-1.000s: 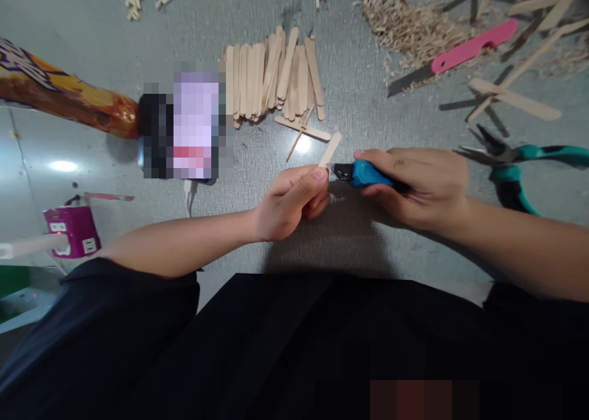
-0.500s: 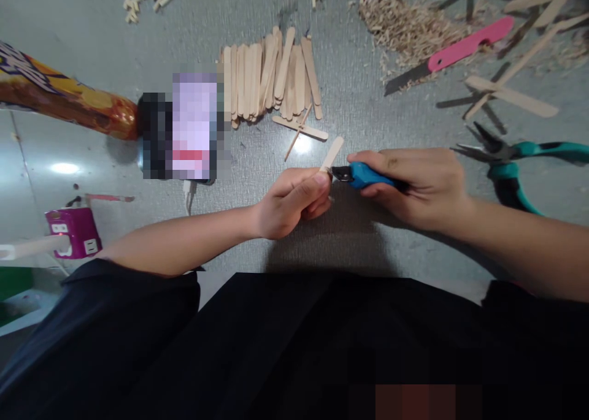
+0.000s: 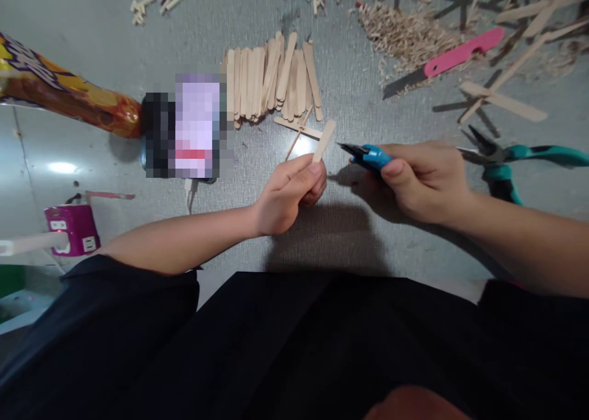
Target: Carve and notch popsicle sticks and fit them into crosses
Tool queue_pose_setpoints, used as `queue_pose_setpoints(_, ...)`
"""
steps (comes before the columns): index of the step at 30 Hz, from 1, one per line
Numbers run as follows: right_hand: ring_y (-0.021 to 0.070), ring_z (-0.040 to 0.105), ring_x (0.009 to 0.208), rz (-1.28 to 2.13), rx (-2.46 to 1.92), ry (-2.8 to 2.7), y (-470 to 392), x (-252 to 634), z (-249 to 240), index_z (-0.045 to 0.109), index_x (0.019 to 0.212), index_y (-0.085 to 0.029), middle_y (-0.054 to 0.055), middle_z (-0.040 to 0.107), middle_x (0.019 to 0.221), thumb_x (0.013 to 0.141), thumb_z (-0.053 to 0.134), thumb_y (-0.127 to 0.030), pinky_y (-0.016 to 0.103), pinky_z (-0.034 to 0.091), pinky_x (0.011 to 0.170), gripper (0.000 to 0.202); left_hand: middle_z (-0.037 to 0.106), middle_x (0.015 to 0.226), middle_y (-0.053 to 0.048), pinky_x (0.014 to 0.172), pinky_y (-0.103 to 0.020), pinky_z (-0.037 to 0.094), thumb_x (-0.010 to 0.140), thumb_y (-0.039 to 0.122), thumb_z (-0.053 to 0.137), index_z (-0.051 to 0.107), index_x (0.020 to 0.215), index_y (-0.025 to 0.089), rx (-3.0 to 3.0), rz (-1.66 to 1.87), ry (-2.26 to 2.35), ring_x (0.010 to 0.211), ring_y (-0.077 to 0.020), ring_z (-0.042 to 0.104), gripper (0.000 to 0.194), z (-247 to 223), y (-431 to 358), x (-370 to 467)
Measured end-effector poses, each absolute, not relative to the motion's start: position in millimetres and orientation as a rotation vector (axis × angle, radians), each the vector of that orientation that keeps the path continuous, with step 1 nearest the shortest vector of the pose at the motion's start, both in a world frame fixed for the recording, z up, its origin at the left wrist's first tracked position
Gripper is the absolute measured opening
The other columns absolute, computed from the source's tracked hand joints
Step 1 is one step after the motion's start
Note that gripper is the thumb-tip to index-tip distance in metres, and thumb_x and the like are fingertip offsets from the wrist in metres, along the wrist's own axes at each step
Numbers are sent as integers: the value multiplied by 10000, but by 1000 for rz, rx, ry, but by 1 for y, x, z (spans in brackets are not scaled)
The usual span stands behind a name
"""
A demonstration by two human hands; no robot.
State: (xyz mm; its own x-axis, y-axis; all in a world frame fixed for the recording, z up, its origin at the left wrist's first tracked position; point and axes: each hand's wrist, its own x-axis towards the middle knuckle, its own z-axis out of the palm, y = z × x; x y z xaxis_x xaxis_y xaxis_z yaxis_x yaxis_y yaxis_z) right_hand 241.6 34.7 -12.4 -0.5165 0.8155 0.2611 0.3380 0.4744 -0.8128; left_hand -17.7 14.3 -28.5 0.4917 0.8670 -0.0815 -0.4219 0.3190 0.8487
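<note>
My left hand (image 3: pixel 294 190) is closed, pinching a wooden craft stick (image 3: pixel 326 139) between thumb and fingers. The stick's rounded end points up and away from me; its lower end is hidden in the hand. To the right, my right hand (image 3: pixel 421 181) is wrapped round blue-handled cutting pliers (image 3: pixel 373 156). Their dark pointed jaws face left, apart from the stick. Just beyond the left hand lies a small cross of a craft stick and a thin stick (image 3: pixel 294 126), partly covered by the held stick.
A row of craft sticks (image 3: pixel 251 80) lies ahead. A phone (image 3: pixel 197 119) and a snack packet (image 3: pixel 92 104) are left, near a purple power adapter (image 3: pixel 78 230). Right are teal-handled pliers (image 3: pixel 494 153), a pink-handled saw (image 3: pixel 464 52), wood shavings (image 3: pixel 405 34) and a stick propeller (image 3: pixel 515 104).
The cutting pliers have come away from the stick as my right hand turned and drew back right. My left hand still grips the stick, slightly farther from me.
</note>
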Motion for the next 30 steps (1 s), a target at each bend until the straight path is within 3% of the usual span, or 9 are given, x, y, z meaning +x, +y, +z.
queue_pose_setpoints(3,181,680,589,759,-958,-2201,33,244,-13,838,1277,-308,5,753,780,1237,550,-587,361,555,579,403,384,611,82,534,-250,293,1111,539,737,564,777,209,862,910,616,528,-72,334,501,-31,13,-19)
queue_pose_setpoints(6,230,736,676,684,-1009,-2274,32,244,-14,813,1363,-356,27,768,833,1236,511,-598,406,607,641,407,427,635,70,535,-250,310,1102,566,744,586,796,208,895,899,653,545,-76,366,497,-33,13,-19)
queue_pose_setpoints(17,247,757,691,661,-1045,-2313,30,245,-12,788,1404,-378,27,791,847,1227,479,-658,425,608,679,453,414,607,75,519,-247,299,1155,584,679,648,852,212,1095,952,755,528,-81,363,481,-32,11,-19)
queue_pose_setpoints(21,252,777,728,658,-1069,-2325,30,245,-8,787,1399,-370,41,819,903,1231,495,-597,433,624,714,407,396,581,83,503,-250,292,1128,631,703,639,837,215,1053,949,766,507,-81,347,512,-32,11,-19)
queue_pose_setpoints(30,236,745,667,649,-1094,-2266,30,246,-10,795,1375,-380,25,777,815,1228,501,-619,418,599,669,406,428,618,69,523,-247,316,1132,633,700,654,855,213,1041,940,779,535,-83,382,505,-35,10,-20)
